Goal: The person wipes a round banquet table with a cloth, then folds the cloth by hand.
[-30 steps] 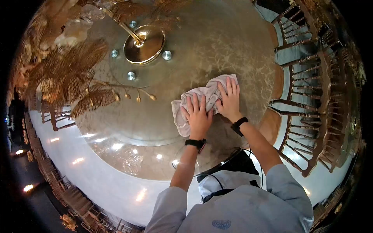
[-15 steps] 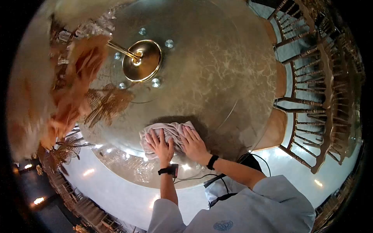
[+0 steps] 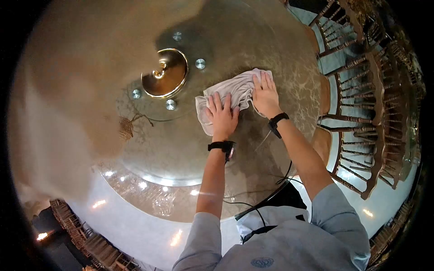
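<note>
Though rumpled, cloth [image 3: 237, 88] under 2 hands [image 3: 224, 119].

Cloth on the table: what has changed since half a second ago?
The cloth has moved outward from the body and rightward under the left hand and right hand, which are farther apart. Both hands stay on it; the gold base stands unmoved.

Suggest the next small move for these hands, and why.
I'd probably draw the cloth slightly back toward the body: the left hand and right hand both rest on it with fingers extended, and bare tabletop shows between it and the near edge.
</note>
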`<state>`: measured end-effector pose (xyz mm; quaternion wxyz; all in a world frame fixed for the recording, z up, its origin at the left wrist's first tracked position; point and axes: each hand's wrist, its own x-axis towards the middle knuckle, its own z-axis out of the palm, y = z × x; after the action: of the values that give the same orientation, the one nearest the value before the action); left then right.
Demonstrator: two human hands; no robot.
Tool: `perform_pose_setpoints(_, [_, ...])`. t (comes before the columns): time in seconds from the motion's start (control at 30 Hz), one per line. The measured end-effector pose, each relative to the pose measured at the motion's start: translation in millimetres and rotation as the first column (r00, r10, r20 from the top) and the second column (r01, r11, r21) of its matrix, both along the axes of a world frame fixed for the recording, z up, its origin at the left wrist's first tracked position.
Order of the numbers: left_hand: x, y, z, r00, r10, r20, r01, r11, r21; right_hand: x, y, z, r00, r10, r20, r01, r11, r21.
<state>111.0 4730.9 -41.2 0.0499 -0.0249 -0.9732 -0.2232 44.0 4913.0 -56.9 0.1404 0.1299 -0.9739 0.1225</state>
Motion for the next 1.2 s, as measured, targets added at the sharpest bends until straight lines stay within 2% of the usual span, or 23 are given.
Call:
perform_pose_setpoints(0.17, [15,-16,-7,0.999,0.037,-0.013,-0.037,0.999,-0.014,35,-12,3,0.997,0.069,0.017,-0.066,0.99,-0.125])
perform_pose_setpoints(0.4, [63,-62,-2,0.991,0.133,0.025,-0.133,0.991,-0.013,108,-53,18,0.983,0.176,0.046,-0.163,0.965,-0.203])
perform_pose_setpoints(0.47, [80,-77,-2,0.986,0.164,0.015,-0.163,0.986,-0.036,129,-70,21,0.948,0.289,0.131,-0.252,0.937,-0.241])
perform_pose_setpoints(0.57, [101,-99,-5,0.936,0.342,0.085,-0.333,0.937,-0.104,156,-104,20,0.884,0.433,0.176,-0.359,0.87,-0.337])
perform_pose_setpoints(0.67, [112,-124,-9,0.883,0.44,0.166,-0.422,0.897,-0.136,170,-134,17,0.823,0.534,0.194,-0.471,0.832,-0.293])
perform_pose_setpoints(0.73, [112,-133,-6,0.881,0.433,0.189,-0.416,0.901,-0.122,168,-143,14,0.815,0.547,0.192,-0.488,0.826,-0.28])
perform_pose_setpoints(0.8, [109,-134,-6,0.871,0.447,0.201,-0.442,0.894,-0.074,159,-147,9,0.853,0.485,0.194,-0.441,0.868,-0.229])
perform_pose_setpoints(0.83, [103,-130,-4,0.888,0.423,0.181,-0.421,0.906,-0.056,149,-134,21,0.86,0.464,0.212,-0.441,0.886,-0.145])
perform_pose_setpoints(0.93, [76,-95,-1,0.905,0.365,0.216,-0.366,0.93,-0.036,102,-90,10,0.94,0.332,0.079,-0.317,0.935,-0.156])
perform_pose_setpoints(1.07, [31,-16,-11,0.988,0.121,0.101,-0.126,0.991,0.044,40,-6,6,0.988,0.129,0.087,-0.134,0.99,0.049])
perform_pose_setpoints(1.1, [23,3,-11,0.988,0.117,0.1,-0.123,0.991,0.049,30,11,7,0.991,0.085,0.101,-0.088,0.996,0.016])
perform_pose_setpoints(1.2, [14,32,-7,0.996,0.036,0.083,-0.044,0.994,0.098,16,44,3,0.99,0.118,0.082,-0.116,0.993,-0.029])
